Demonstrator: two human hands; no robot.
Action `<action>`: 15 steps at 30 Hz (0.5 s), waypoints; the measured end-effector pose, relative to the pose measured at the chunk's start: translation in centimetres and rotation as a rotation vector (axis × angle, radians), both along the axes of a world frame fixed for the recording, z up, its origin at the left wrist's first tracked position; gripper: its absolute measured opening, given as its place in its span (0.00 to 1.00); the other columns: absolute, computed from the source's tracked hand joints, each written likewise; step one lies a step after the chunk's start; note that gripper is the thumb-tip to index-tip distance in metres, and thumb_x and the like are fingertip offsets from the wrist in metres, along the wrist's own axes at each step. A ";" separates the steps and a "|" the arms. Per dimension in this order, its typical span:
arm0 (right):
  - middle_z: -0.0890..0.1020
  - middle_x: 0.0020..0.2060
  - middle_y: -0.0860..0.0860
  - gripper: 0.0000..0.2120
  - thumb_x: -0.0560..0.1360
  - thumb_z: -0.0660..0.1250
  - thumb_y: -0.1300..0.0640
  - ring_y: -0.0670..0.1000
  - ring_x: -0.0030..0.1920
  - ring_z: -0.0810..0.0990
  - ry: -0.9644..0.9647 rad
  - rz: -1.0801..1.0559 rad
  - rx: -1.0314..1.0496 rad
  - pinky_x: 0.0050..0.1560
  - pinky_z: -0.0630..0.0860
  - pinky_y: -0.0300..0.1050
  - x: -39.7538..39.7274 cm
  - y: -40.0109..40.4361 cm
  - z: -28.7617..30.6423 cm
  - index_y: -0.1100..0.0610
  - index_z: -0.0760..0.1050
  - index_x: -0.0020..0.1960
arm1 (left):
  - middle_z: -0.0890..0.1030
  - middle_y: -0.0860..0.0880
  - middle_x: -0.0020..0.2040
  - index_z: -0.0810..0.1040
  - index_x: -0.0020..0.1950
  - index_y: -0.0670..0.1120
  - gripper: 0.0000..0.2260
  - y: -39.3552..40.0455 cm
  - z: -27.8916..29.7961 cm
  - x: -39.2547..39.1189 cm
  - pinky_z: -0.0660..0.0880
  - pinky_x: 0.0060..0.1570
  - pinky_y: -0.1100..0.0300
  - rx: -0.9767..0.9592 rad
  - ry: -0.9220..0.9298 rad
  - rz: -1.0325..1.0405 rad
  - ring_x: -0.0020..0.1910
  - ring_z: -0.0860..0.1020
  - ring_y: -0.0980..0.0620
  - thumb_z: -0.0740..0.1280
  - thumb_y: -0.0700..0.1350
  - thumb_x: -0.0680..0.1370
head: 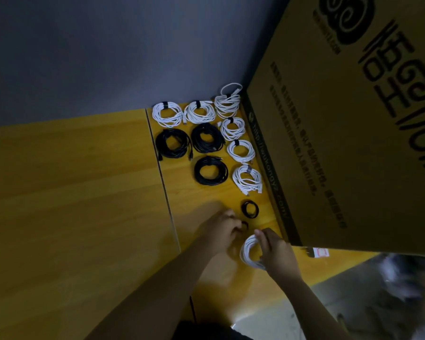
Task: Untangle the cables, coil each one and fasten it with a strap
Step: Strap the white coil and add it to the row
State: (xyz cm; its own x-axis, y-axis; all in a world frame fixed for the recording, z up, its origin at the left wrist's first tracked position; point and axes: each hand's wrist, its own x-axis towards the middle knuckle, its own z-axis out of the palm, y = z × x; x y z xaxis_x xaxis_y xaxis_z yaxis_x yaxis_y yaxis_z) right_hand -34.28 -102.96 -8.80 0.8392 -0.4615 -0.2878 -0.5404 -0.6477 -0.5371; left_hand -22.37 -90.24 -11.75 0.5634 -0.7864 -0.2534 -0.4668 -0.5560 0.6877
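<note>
Step looks like strapping: right hand [276, 251] grips the white coil [249, 251] at its near-right edge on the table [84, 217]. Left hand [222, 228] pinches a small black strap [244, 225], just up-left of the coil. Keep the loops pinched flat, feed the strap through the centre, cinch snug.

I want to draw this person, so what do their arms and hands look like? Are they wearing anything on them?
Both arms are bare from the bottom of the picture up to the fingers: no sleeves show. The left hand and the right hand wear no gloves, and I can see no watch, ring or bracelet, though the picture is dim. A bit of dark clothing shows at the bottom edge, near the body.
</note>
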 end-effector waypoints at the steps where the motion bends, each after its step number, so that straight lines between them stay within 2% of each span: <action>1: 0.79 0.33 0.48 0.07 0.80 0.60 0.52 0.50 0.33 0.80 -0.012 0.003 0.026 0.33 0.76 0.48 0.3 0.4 0.2 0.50 0.75 0.46 | 0.74 0.47 0.58 0.81 0.53 0.44 0.07 0.8 0.3 0.5 0.70 0.58 0.53 -0.060 0.024 0.066 0.61 0.71 0.49 0.66 0.43 0.78; 3: 0.78 0.29 0.46 0.07 0.81 0.60 0.54 0.45 0.31 0.80 -0.055 0.018 0.067 0.31 0.75 0.41 1.0 1.4 1.0 0.49 0.73 0.44 | 0.76 0.46 0.55 0.82 0.47 0.41 0.06 2.8 1.2 1.4 0.70 0.58 0.55 -0.151 0.054 0.122 0.58 0.73 0.50 0.70 0.43 0.75; 5: 0.76 0.26 0.46 0.08 0.81 0.61 0.56 0.43 0.28 0.78 -0.109 0.037 0.134 0.29 0.69 0.34 2.3 2.6 2.3 0.50 0.73 0.44 | 0.76 0.47 0.54 0.82 0.46 0.40 0.06 5.1 2.9 2.6 0.68 0.57 0.60 -0.189 0.063 0.155 0.55 0.73 0.53 0.71 0.43 0.75; 8: 0.75 0.26 0.50 0.10 0.81 0.60 0.55 0.46 0.28 0.76 -0.178 0.091 0.244 0.29 0.68 0.37 4.7 5.2 4.7 0.50 0.73 0.42 | 0.76 0.49 0.51 0.80 0.47 0.43 0.04 8.5 5.9 3.9 0.70 0.51 0.62 -0.204 0.112 0.242 0.53 0.75 0.54 0.68 0.43 0.77; 11: 0.74 0.25 0.48 0.11 0.81 0.59 0.53 0.47 0.28 0.75 -0.250 0.168 0.308 0.31 0.71 0.44 6.8 8.4 7.0 0.46 0.71 0.40 | 0.76 0.52 0.47 0.79 0.48 0.45 0.03 11.9 8.6 4.6 0.69 0.43 0.71 -0.238 0.143 0.339 0.48 0.76 0.56 0.67 0.43 0.78; 15: 0.76 0.26 0.48 0.09 0.81 0.58 0.52 0.49 0.28 0.76 -0.311 0.269 0.400 0.33 0.74 0.47 9.3 12.5 10.2 0.47 0.74 0.43 | 0.80 0.54 0.45 0.78 0.47 0.48 0.05 16.2 11.7 5.1 0.72 0.44 0.69 -0.264 0.170 0.382 0.47 0.78 0.57 0.65 0.40 0.79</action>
